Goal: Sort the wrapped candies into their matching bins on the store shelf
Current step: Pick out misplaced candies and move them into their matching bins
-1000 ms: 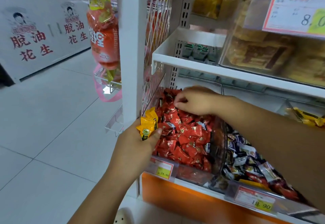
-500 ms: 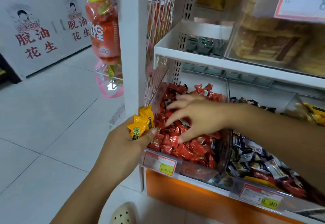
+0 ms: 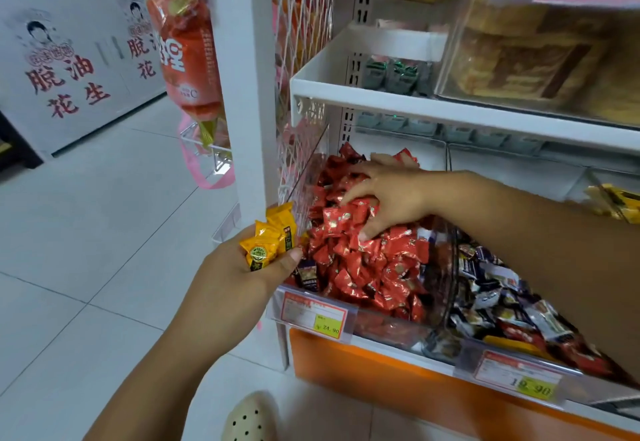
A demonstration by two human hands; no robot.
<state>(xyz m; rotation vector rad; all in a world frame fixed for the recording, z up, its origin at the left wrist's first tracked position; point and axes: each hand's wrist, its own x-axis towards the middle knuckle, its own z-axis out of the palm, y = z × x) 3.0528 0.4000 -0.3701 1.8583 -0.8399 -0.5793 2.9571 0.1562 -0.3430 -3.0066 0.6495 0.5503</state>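
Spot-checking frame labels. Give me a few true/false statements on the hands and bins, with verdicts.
1. The left hand holds yellow candies. True.
2. The right hand pinches a yellow candy. False: its fingers lie spread on the red candies.
3. The price tag on the red bin reads 24.90. True.
4. The right-hand bin holds only red candies. False: its mixed candies are mostly in dark and white wrappers.
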